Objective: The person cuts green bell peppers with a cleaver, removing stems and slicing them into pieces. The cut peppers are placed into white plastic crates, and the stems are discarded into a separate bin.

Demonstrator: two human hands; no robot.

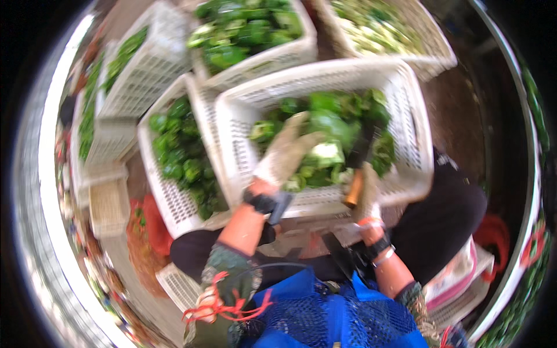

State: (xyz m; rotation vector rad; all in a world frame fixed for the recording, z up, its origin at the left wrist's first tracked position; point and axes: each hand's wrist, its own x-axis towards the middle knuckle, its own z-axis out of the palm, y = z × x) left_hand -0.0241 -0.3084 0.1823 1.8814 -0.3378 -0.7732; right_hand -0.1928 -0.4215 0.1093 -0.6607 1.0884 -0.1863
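My left hand (285, 150), in a pale work glove, reaches into a white plastic crate (322, 69) with thumb and fingers apart. Its fingertips are beside a large green bell pepper (333, 126); blur hides whether they touch it. At the crate's near right side, my right hand (369, 189), also gloved, holds a knife by its orange-brown handle (354, 189). The dark, broad blade (362, 141) points away from me over the peppers. Below the left hand lie cut green pieces, one with a bright, pale face (327, 152).
A crate of green peppers (180, 152) adjoins on the left; another pepper crate (261, 65) stands behind. At the back right, a crate (435, 65) holds pale green pieces. Further left are stacked crates (143, 82) with green produce and a red container (156, 224). My knees flank the working crate.
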